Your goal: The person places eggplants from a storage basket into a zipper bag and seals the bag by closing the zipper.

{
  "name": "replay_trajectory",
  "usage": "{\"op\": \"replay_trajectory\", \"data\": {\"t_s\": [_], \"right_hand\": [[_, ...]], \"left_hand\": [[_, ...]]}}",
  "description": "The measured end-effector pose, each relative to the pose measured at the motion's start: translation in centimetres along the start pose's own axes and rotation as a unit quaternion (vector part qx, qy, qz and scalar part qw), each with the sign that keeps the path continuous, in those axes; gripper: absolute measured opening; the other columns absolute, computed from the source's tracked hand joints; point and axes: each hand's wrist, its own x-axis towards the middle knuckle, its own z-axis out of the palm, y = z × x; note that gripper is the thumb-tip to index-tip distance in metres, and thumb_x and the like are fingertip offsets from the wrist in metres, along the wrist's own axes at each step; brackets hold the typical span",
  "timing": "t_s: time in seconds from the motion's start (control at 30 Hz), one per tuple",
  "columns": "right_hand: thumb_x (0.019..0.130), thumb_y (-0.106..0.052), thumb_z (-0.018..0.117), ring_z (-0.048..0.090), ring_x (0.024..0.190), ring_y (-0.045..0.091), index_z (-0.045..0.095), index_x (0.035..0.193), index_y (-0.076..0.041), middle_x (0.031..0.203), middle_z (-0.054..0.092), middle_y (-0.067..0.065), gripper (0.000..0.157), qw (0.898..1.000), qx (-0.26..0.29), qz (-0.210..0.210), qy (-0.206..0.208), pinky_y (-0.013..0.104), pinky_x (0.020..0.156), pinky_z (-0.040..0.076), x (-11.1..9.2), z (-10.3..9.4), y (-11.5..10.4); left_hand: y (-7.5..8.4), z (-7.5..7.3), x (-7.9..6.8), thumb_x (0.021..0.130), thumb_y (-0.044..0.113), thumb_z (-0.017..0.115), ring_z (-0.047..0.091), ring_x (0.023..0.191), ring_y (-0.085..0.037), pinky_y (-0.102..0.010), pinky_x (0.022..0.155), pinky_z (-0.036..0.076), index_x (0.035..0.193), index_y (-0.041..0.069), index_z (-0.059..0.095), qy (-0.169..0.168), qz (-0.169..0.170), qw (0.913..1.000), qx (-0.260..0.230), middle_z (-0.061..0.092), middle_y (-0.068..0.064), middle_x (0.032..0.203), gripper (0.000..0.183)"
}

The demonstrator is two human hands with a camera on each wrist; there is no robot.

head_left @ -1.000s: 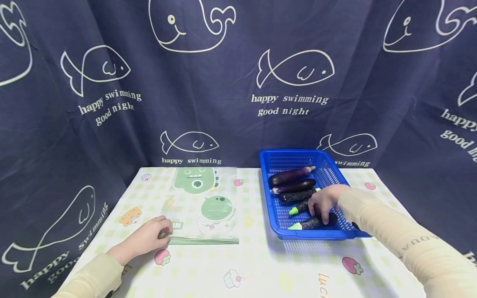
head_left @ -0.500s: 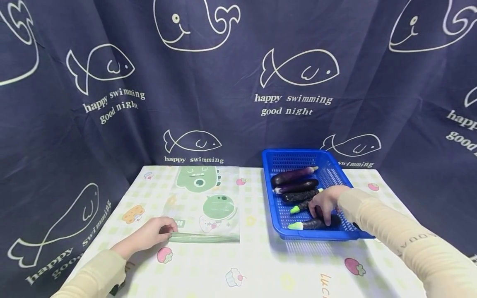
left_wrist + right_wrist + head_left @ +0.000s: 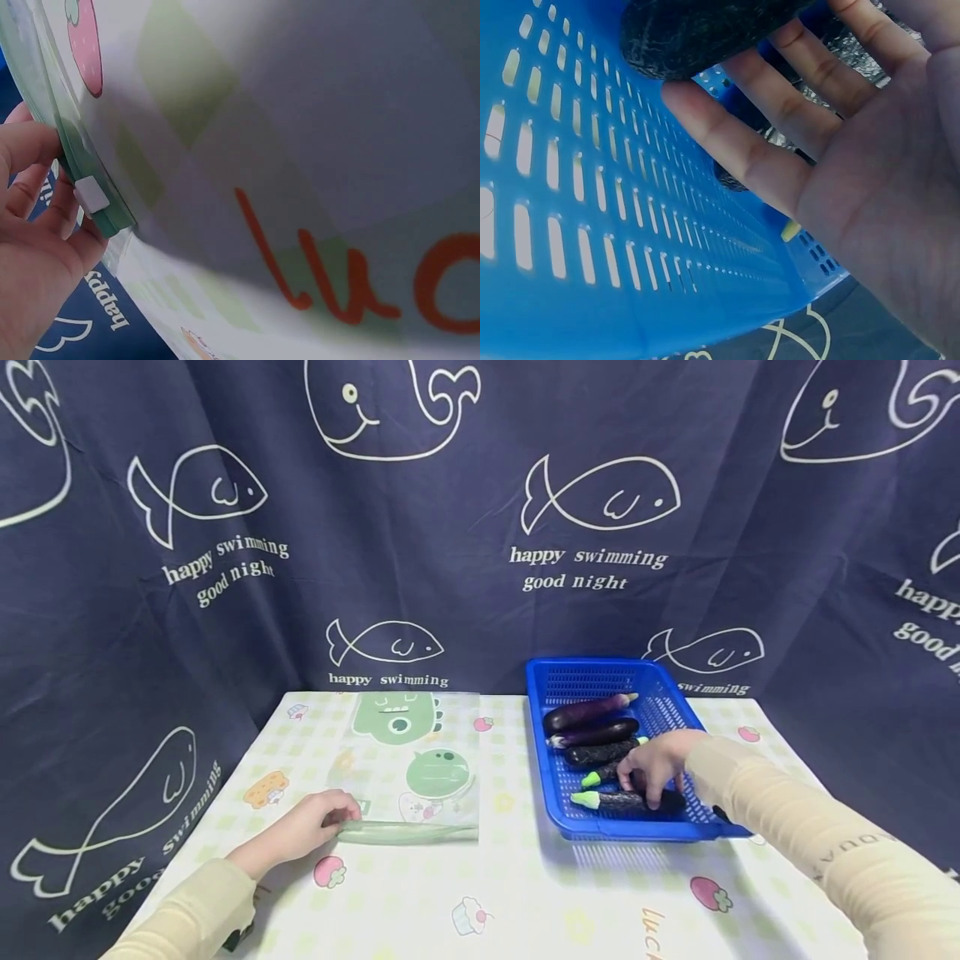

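Note:
My left hand (image 3: 322, 818) pinches the near left corner of a clear zip bag (image 3: 439, 774) with a green dinosaur print, which lies on the table. In the left wrist view, thumb and fingers hold the bag's green zip edge beside a white slider (image 3: 91, 195). Inside a blue basket, my right hand (image 3: 656, 768) grips the nearest of the vegetables, a long, dark, rough-skinned one (image 3: 609, 802) with a pale green end. The right wrist view shows its blunt dark end (image 3: 697, 34) against my fingertips. The hand partly covers another green-tipped dark vegetable (image 3: 592, 778) just behind.
The blue mesh basket (image 3: 551, 814) stands at the table's right, its walls around my right hand. Two glossy purple eggplants (image 3: 585, 714) and another rough dark vegetable (image 3: 597, 754) lie farther back in it. A navy curtain (image 3: 480, 527) hangs behind the checked table cover (image 3: 405, 910).
In the basket, the nearest dark vegetable's green end has shifted left and slightly away from me. My left hand has moved slightly right along the bag's zip edge, and the green strip now bulges wider.

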Motion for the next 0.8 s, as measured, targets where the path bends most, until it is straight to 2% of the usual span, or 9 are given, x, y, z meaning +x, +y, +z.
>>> {"op": "replay_trajectory", "data": {"t_s": [0.23, 0.5, 0.7, 0.8], "right_hand": [[0.069, -0.004, 0.069, 0.053, 0.077, 0.019, 0.050, 0.096, -0.015, 0.090, 0.053, 0.006, 0.034, 1.000, -0.006, -0.007, 0.012, 0.049, 0.060, 0.050, -0.7, -0.5, -0.5], [0.072, -0.007, 0.068, 0.052, 0.078, 0.019, 0.047, 0.097, -0.017, 0.092, 0.050, 0.007, 0.035, 0.998, -0.039, -0.026, 0.036, 0.047, 0.056, 0.050, -2.0, -1.3, -1.2], [0.074, -0.010, 0.066, 0.053, 0.069, 0.016, 0.045, 0.099, -0.019, 0.085, 0.050, 0.004, 0.035, 0.997, -0.053, -0.042, 0.049, 0.039, 0.050, 0.050, -2.9, -1.5, -1.7], [0.074, -0.010, 0.066, 0.054, 0.065, 0.015, 0.044, 0.100, -0.019, 0.084, 0.052, 0.004, 0.035, 0.996, -0.050, -0.048, 0.058, 0.038, 0.049, 0.050, -3.4, -1.7, -1.8]], "left_hand": [[0.1, 0.1, 0.1, 0.073, -0.008, 0.061, 0.049, 0.076, -0.009, -0.023, 0.066, 0.043, 0.088, 0.019, 0.058, 0.002, 0.001, 1.0000, 0.010, 0.058, 0.008, 0.085, 0.031], [-0.3, 0.2, 0.4, 0.074, -0.009, 0.061, 0.049, 0.073, -0.008, -0.023, 0.065, 0.044, 0.090, 0.017, 0.058, 0.017, 0.022, 0.9992, 0.028, 0.057, 0.006, 0.083, 0.031], [-0.3, 0.2, 0.6, 0.074, -0.011, 0.059, 0.050, 0.075, -0.010, -0.024, 0.067, 0.044, 0.090, 0.016, 0.057, 0.013, 0.026, 0.9992, 0.026, 0.057, 0.004, 0.083, 0.031], [-0.2, 0.2, 0.7, 0.074, -0.012, 0.058, 0.050, 0.074, -0.008, -0.024, 0.066, 0.044, 0.089, 0.015, 0.057, 0.021, 0.031, 0.9989, 0.029, 0.057, 0.004, 0.082, 0.031]]}}
